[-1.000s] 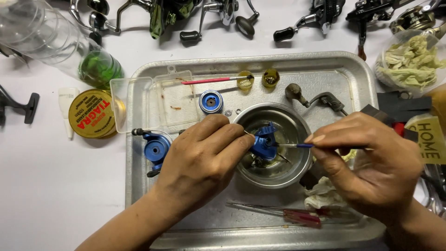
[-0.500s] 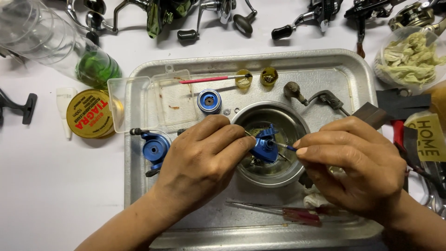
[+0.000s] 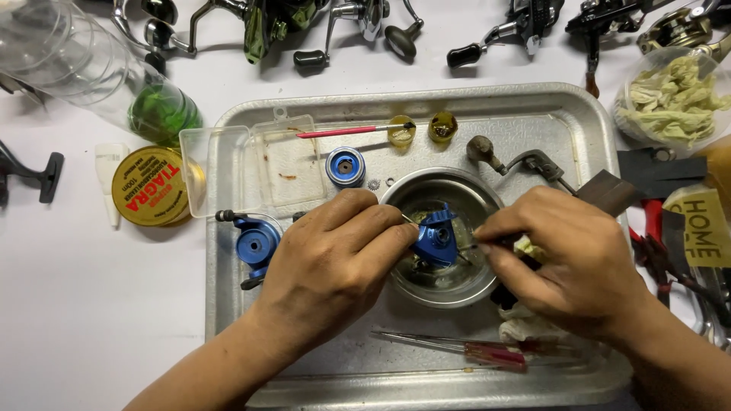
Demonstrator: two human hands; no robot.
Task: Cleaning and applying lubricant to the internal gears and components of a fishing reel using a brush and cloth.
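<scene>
Inspector: Evidently, the blue reel part [image 3: 438, 237] was found held over the round metal bowl [image 3: 411, 190], which was set in the metal tray [image 3: 579, 114] on the counter [image 3: 91, 304]. It is judged that the bowl was placed beneath so that drips and loose bits would be caught.

Clerk: How were the hands recorded?

Inspector: The left hand [image 3: 331, 266] was noted closed about the part, pinched between thumb and fingertips, presumably so that it was kept steady. The right hand [image 3: 567, 266] was noted clenched around a thin tool whose tip was directed at the part; the tool's kind could not be told, being mostly covered.

Clerk: And the surroundings?

Inspector: A blue spool [image 3: 345, 167] and a blue rotor piece [image 3: 255, 245] were laid apart in the tray, near the left hand, seemingly so that they were kept together. A red-handled brush [image 3: 350, 131] was rested across a clear plastic box [image 3: 251, 164], beside two small yellowish cups [image 3: 401, 133]. A red-handled screwdriver [image 3: 487, 352] was left below the bowl, within reach. A yellow tin [image 3: 150, 186] was seen on the counter, outside the tray.
</scene>
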